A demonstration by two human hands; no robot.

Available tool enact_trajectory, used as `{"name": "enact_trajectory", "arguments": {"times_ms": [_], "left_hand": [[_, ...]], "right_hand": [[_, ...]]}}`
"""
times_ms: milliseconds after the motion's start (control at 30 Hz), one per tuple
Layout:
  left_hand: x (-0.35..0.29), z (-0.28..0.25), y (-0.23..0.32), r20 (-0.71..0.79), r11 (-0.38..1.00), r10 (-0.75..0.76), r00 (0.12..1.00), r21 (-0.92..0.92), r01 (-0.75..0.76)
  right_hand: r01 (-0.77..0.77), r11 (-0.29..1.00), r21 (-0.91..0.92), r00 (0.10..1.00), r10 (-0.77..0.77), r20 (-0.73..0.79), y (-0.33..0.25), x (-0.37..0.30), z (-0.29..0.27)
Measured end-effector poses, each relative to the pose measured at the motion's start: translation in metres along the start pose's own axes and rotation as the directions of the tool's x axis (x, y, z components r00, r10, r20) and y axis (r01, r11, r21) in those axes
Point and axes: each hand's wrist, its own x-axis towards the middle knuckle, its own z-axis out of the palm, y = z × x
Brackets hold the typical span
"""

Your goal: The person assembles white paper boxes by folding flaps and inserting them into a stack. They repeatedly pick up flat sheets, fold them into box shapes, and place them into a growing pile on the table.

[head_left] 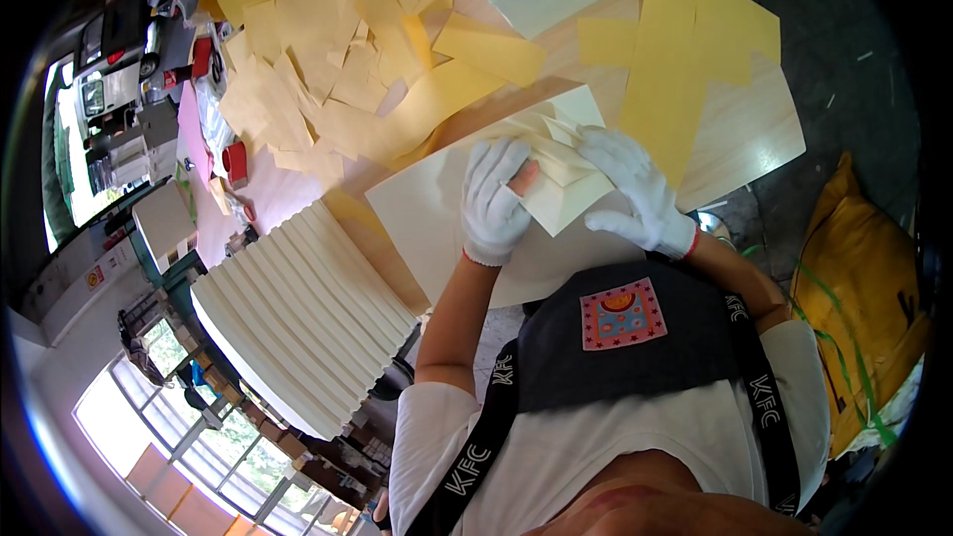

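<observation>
Between the curled left hand, grip unclear, and spread right hand, I'm seeing paper folded partway, seemingly unfinished.

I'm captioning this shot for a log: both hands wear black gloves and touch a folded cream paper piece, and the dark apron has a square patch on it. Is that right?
Not quite: the gloves are white, not black, as the head view shows. Otherwise, the left hand and right hand touch the folded cream paper piece, and the dark apron has a square patch.
</observation>
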Motion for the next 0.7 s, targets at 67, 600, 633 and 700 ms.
{"name": "enact_trajectory", "arguments": {"times_ms": [67,600,633,700], "left_hand": [[0.002,0.001,-0.002,-0.002,1.000,0.006,1.000,-0.005,-0.006],[0.006,0.003,-0.009,-0.007,1.000,0.025,1.000,-0.007,-0.025],[0.006,0.002,-0.009,0.001,1.000,0.026,1.000,-0.008,-0.026],[0.005,0.002,-0.009,-0.013,0.999,0.037,0.999,-0.008,-0.038]], "right_hand": [[0.003,1.000,0.020,1.000,-0.003,0.001,-0.001,0.002,-0.001],[0.017,1.000,-0.010,0.992,-0.018,-0.124,0.005,-0.007,0.011],[0.009,1.000,-0.008,0.987,-0.010,-0.158,0.001,-0.005,0.011],[-0.049,0.969,-0.244,0.974,-0.008,-0.228,-0.008,-0.003,0.003]]}}
